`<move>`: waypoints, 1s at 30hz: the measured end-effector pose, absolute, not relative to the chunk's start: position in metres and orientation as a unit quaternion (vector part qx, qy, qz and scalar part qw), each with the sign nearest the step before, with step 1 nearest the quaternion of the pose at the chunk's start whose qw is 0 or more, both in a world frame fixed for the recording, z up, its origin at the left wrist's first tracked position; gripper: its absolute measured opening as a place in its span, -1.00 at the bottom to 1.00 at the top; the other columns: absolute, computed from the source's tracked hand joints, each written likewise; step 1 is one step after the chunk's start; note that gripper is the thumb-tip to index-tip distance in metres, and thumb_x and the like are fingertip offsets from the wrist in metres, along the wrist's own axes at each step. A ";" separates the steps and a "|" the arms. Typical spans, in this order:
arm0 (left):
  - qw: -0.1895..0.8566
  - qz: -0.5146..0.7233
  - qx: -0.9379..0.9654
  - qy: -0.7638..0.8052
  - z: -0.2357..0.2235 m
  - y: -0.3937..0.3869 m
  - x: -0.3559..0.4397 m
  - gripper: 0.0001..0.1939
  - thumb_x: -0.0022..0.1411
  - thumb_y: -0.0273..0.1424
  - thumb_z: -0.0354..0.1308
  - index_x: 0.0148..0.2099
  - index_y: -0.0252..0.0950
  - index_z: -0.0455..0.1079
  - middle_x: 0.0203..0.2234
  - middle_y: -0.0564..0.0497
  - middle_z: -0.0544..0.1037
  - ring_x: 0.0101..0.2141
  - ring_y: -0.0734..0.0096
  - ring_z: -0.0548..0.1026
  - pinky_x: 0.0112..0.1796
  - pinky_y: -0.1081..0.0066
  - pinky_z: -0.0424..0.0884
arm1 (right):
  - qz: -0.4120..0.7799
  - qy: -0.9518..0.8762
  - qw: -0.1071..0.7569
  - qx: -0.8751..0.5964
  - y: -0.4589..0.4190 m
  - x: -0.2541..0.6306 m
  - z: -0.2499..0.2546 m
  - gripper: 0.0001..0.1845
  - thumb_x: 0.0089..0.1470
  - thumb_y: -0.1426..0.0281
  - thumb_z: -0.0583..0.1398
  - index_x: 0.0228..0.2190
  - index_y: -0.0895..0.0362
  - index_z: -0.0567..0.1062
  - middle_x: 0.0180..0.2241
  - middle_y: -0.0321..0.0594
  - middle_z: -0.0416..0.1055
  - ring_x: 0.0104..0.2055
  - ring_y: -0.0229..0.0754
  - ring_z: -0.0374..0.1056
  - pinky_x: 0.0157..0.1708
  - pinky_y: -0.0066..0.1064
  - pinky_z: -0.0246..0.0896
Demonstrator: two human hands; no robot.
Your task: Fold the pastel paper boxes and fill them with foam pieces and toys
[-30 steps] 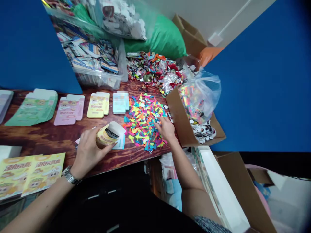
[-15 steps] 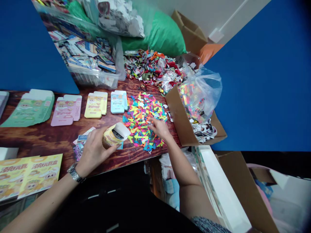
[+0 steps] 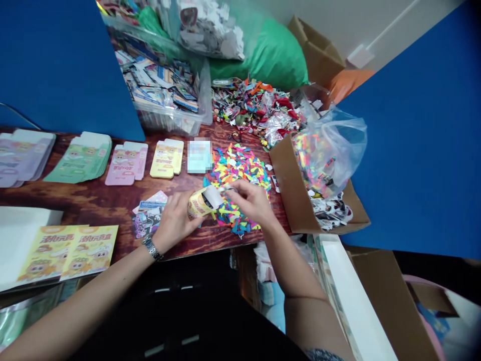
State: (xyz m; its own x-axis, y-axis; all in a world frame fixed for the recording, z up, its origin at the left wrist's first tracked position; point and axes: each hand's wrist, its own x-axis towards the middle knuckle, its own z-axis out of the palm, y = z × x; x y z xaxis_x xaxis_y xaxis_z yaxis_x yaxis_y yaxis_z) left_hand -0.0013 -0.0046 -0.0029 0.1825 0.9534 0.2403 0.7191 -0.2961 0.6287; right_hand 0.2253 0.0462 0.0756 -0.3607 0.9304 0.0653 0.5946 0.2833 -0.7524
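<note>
A small yellow printed box [image 3: 199,204] is gripped in my left hand [image 3: 176,220], its white flap up and its mouth tilted to the right. Something dark shows inside the box. My right hand [image 3: 250,200] is at the box's mouth with thumb and fingers pinched together. A small pale piece seems to stick out from the fingertips; its kind cannot be made out. Under and behind my right hand spreads a heap of small bright rubbery pieces [image 3: 236,163]. Several printed cards [image 3: 149,213] lie left of my left hand.
Flattened box stacks in purple [image 3: 22,155], green [image 3: 80,158], pink [image 3: 126,163] and yellow [image 3: 167,158] line the table. Behind are a clear bin of cards [image 3: 165,113] and mixed trinkets [image 3: 255,105]. A cardboard box [image 3: 287,188] stands right; two yellow sheets [image 3: 67,250] lie left.
My right hand has come from the heap of bright pieces over to the mouth of the yellow box. The left hand still holds that box. The whole view has shifted.
</note>
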 end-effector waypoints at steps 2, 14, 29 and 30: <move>0.191 0.318 0.747 0.552 -0.002 -0.005 0.001 -0.36 0.16 -0.21 0.24 0.22 -0.30 0.19 -0.07 -0.20 0.44 -0.07 0.00 0.42 -0.07 0.09 0.38 | 0.324 -0.786 0.244 -0.466 0.039 0.204 0.075 -0.79 0.24 0.25 0.16 -0.22 0.06 0.56 -0.33 -0.28 0.52 -0.34 -0.22 0.42 -0.28 -0.42 0.29; 0.193 0.337 0.735 0.556 -0.009 -0.001 -0.004 -0.34 0.19 -0.27 0.19 0.27 -0.31 0.10 0.02 -0.25 0.41 0.02 -0.06 0.40 -0.03 0.03 0.38 | 0.158 -0.881 0.160 -0.416 0.037 0.185 0.057 -0.78 0.31 0.36 0.07 -0.17 0.08 0.52 -0.23 -0.13 0.51 -0.21 -0.17 0.44 -0.16 -0.40 0.32; 0.182 0.354 0.728 0.558 -0.011 0.012 -0.017 -0.28 0.19 -0.20 0.22 0.32 -0.21 0.06 0.03 -0.22 0.42 0.00 -0.05 0.44 -0.03 0.04 0.41 | 0.103 -0.761 0.118 -0.630 0.233 0.236 0.040 -0.59 0.28 0.28 0.09 0.10 0.18 0.37 0.04 -0.04 0.44 0.01 -0.18 0.39 0.01 -0.40 0.24; 0.188 0.350 0.727 0.560 -0.012 0.012 -0.017 -0.28 0.19 -0.20 0.21 0.32 -0.20 0.06 0.04 -0.22 0.42 0.00 -0.04 0.44 -0.03 0.04 0.41 | 0.094 -0.753 0.099 -0.644 0.255 0.239 0.033 -0.53 0.26 0.26 0.12 0.13 0.21 0.35 0.06 0.01 0.42 0.06 -0.13 0.36 0.04 -0.37 0.22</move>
